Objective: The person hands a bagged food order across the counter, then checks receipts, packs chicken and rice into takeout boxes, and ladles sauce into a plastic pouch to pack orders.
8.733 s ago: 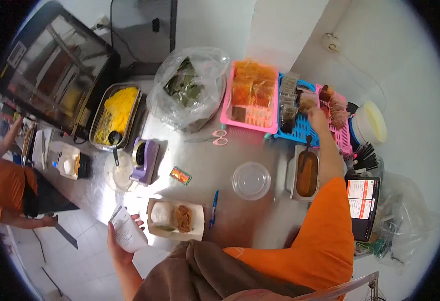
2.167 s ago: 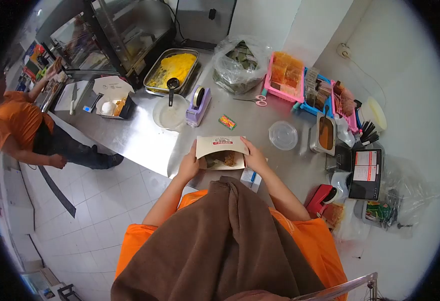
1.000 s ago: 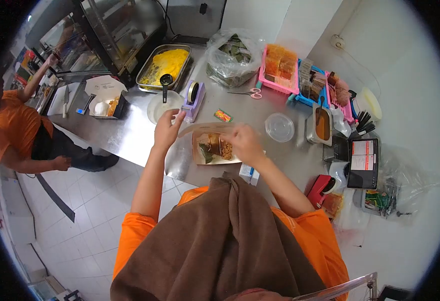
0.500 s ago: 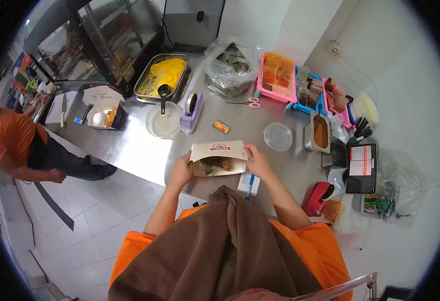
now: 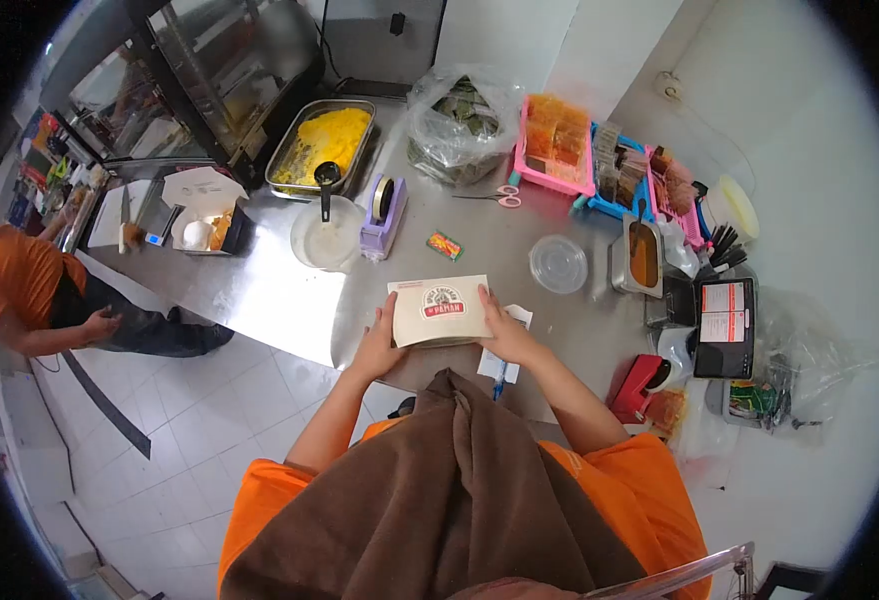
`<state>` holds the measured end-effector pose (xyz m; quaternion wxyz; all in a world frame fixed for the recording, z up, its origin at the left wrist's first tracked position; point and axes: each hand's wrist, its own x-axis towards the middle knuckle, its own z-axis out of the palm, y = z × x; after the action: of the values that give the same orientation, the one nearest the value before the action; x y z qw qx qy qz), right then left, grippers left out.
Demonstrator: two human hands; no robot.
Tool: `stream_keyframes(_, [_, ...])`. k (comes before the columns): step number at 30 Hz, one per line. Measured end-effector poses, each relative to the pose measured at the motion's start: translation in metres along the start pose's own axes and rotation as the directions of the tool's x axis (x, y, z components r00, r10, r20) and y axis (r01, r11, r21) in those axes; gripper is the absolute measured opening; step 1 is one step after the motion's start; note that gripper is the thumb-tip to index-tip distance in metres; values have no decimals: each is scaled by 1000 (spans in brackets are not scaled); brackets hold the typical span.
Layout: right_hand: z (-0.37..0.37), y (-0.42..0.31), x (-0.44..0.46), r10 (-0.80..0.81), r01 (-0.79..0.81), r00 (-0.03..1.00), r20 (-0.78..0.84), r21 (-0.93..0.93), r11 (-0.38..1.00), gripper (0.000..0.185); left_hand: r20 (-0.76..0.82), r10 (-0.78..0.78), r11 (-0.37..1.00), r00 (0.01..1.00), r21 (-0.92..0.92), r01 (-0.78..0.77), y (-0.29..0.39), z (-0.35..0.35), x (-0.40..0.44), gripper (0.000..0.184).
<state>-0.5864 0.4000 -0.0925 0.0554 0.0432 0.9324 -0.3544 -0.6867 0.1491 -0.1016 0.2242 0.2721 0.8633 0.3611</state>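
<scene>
A paper food box (image 5: 441, 312) with a printed lid sits on the steel counter in front of me. Its lid is folded down, so the food inside is hidden. My left hand (image 5: 377, 345) grips the box's left side, and my right hand (image 5: 505, 332) grips the right side. Beside my right hand lie a white paper slip (image 5: 517, 318) and a blue pen (image 5: 500, 378). Beyond the box is a small green and red sachet (image 5: 444, 246). A clear round lid (image 5: 558, 264) rests to the right.
At the back are a tray of yellow rice (image 5: 277, 180), a purple tape dispenser (image 5: 383, 218), a bag of leaves (image 5: 462, 130), scissors (image 5: 505, 197) and a pink basket (image 5: 583, 190). An open box (image 5: 224, 236) stands left. A tablet (image 5: 724, 325) is right. A co-worker (image 5: 39, 290) stands at left.
The lid of the food box has come down over the food, with both hands still at its sides. The co-worker's lower hand has opened and shifted slightly.
</scene>
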Motion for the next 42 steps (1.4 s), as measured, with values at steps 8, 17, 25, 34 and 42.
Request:
stream_keyframes(8, [-35, -9, 18, -355, 384, 920, 167, -201, 901, 83, 168, 307, 951, 937, -87, -296, 15, -44, 12, 84])
stream_keyframes(17, [-6, -5, 4, -358, 367, 929, 93, -347, 863, 45, 145, 252, 923, 957, 261, -282, 8, -27, 7, 68])
stream_keyframes(25, [38, 4, -18, 303, -454, 733, -609, -108, 884, 63, -24, 352, 745, 936, 612, -265, 7, 28, -42, 64])
stream_keyframes(34, [23, 31, -17, 665, -659, 626, -407, 178, 730, 106, 141, 401, 788, 905, 451, -419, 58, 18, -29, 60])
stream_keyframes(42, [-4, 117, 2, 579, -709, 609, -543, -43, 704, 55, 267, 535, 715, 801, 362, -598, 50, 18, 8, 98])
